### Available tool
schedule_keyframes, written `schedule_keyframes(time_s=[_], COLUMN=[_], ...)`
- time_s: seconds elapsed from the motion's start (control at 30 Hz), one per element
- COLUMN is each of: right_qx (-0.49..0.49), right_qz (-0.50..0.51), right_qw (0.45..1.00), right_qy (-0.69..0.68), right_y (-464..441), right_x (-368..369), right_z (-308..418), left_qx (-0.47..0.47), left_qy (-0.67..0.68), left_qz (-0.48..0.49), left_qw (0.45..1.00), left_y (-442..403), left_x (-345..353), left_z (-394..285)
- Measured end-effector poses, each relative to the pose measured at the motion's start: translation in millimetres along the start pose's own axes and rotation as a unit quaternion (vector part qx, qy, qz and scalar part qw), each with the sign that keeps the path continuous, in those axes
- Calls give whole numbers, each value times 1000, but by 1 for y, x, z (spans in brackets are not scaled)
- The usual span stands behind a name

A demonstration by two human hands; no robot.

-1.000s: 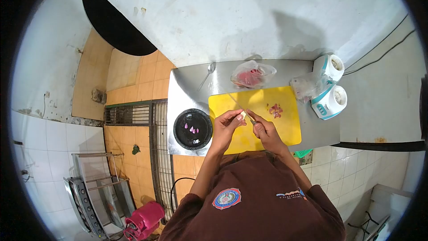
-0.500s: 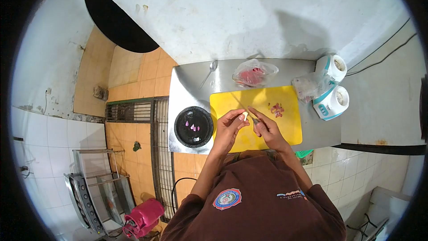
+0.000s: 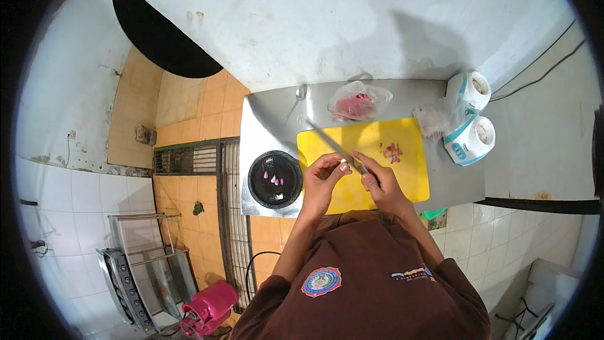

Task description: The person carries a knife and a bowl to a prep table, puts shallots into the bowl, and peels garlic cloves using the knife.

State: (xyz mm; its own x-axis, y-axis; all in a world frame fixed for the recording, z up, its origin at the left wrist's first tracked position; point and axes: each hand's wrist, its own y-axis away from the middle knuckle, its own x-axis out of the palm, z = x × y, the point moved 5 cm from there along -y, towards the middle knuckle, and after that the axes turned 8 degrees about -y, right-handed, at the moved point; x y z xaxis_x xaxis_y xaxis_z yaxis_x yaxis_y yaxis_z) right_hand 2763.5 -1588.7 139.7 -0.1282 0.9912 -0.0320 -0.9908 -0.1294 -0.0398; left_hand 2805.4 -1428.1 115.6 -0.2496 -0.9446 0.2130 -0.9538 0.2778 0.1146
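Note:
Over the yellow cutting board (image 3: pixel 402 182), my left hand (image 3: pixel 322 182) pinches a small pale clove (image 3: pixel 343 162), mostly covered by the fingers. My right hand (image 3: pixel 384 187) is closed around the handle of a knife (image 3: pixel 330 141). Its blade points up and left, close beside the clove; whether they touch I cannot tell. Reddish peelings (image 3: pixel 392 152) lie on the board right of the knife. To the left stands a round black stone mortar (image 3: pixel 254 196) with several purple-pink cloves (image 3: pixel 274 179) in it.
A clear plastic bag with red contents (image 3: pixel 357 106) lies behind the board, and a spoon (image 3: pixel 300 93) at the back left. Two white-and-teal appliance bases (image 3: pixel 467 145) stand at right beside another plastic bag (image 3: pixel 433 123). A pink gas cylinder (image 3: pixel 212 305) is on the floor.
The knife blade has turned and now shows its broad side, pointing up and left. The clove is more covered by my left fingers. Both hands stay in nearly the same place.

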Motion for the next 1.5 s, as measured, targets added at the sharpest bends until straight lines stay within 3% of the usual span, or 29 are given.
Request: schedule_keyframes(time_s=[0.07, 0.2, 0.33, 0.43, 0.47, 0.63, 0.83, 1.13, 1.23, 1.33, 1.5], right_qx=[108, 139, 326, 177, 174, 186, 224, 206, 218, 241, 235], right_qz=[-34, -59, -10, -15, -20, -32, -15, -9, 1, 15, 25], right_qw=[992, 988, 941, 958, 959, 952, 954, 953, 952, 946, 941], right_qy=[-49, 43, 93, 227, 223, 240, 201, 221, 217, 216, 241], right_y=[5, 15, 40, 57, 62, 70, 73, 78, 77, 75, 75], right_x=[-5, -18, -26, -26, -25, -21, -18, -19, -19, -18, -18], right_z=[-24, -90, -131, -164, -173, -176, -173, -183, -179, -172, -166], left_qx=[10, 17, 123, 167, 166, 190, 91, 127, 86, 125, 133], left_qy=[-82, -269, -465, -479, -481, -480, -467, -512, -508, -529, -510], left_qz=[-18, -16, 24, 29, 25, -6, -8, 19, 11, 15, -1], left_qw=[996, 963, 877, 861, 861, 856, 880, 850, 857, 839, 850], left_y=[-9, -34, -37, -30, -29, -26, -27, -26, -24, -20, -17], left_x=[-6, -28, -34, -37, -37, -31, -33, -34, -34, -34, -35], left_z=[16, 92, 125, 139, 140, 134, 139, 138, 139, 140, 142])
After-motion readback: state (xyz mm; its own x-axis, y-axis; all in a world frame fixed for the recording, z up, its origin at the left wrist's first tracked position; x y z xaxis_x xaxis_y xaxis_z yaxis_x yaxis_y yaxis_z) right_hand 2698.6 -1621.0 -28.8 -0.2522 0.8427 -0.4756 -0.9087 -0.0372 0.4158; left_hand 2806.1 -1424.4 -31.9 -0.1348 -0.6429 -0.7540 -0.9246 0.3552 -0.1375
